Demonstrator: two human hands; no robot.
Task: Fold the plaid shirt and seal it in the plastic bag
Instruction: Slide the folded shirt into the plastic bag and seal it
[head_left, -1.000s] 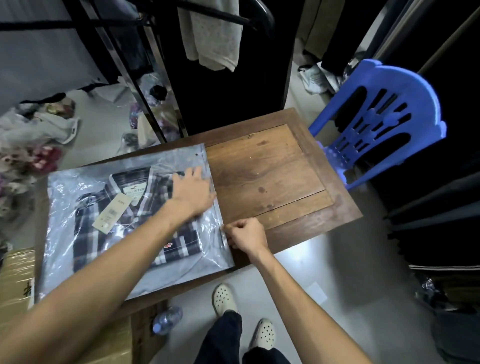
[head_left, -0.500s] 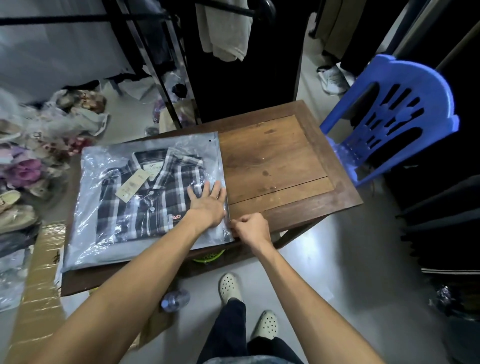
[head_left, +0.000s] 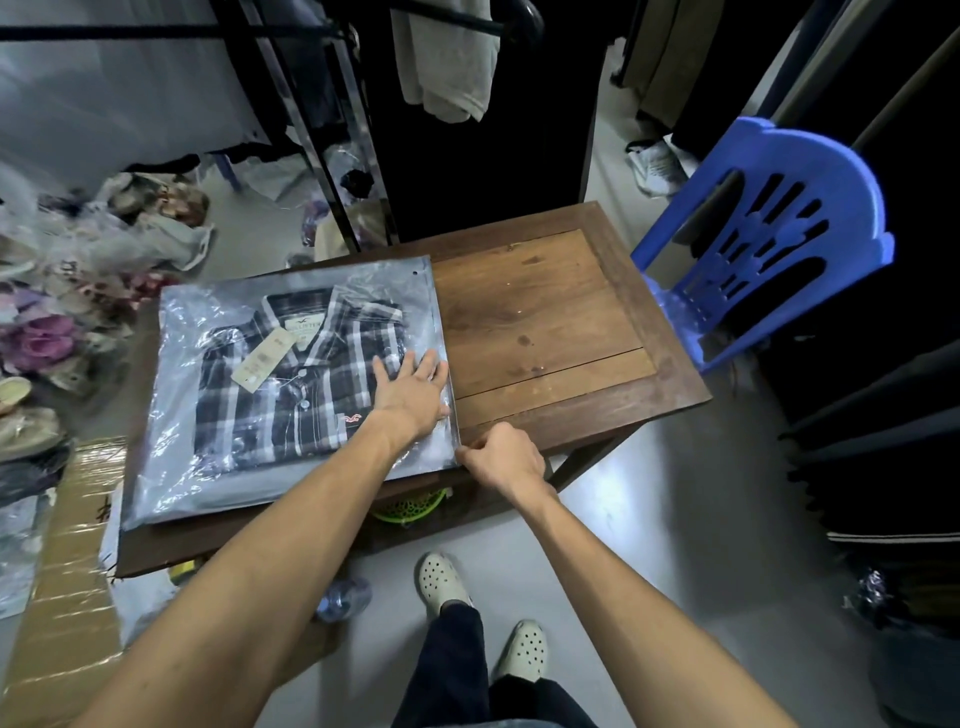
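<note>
Flat-fingered, the left hand (head_left: 413, 396) presses the clear plastic bag (head_left: 171, 467) over the folded plaid shirt (head_left: 291, 400); the right hand (head_left: 501, 460) pinches the bag's near corner on the brown wooden bench (head_left: 545, 312).

— Where does the shirt (head_left: 291, 395) lie from your left hand's fingers (head_left: 410, 366)?
— Under and left of them, inside the bag (head_left: 218, 488) on the counter (head_left: 545, 322).
— And your right hand's fingers (head_left: 475, 457)?
— At the bag's near right corner; the chair (head_left: 769, 244) stands beyond them, right of the counter.
</note>
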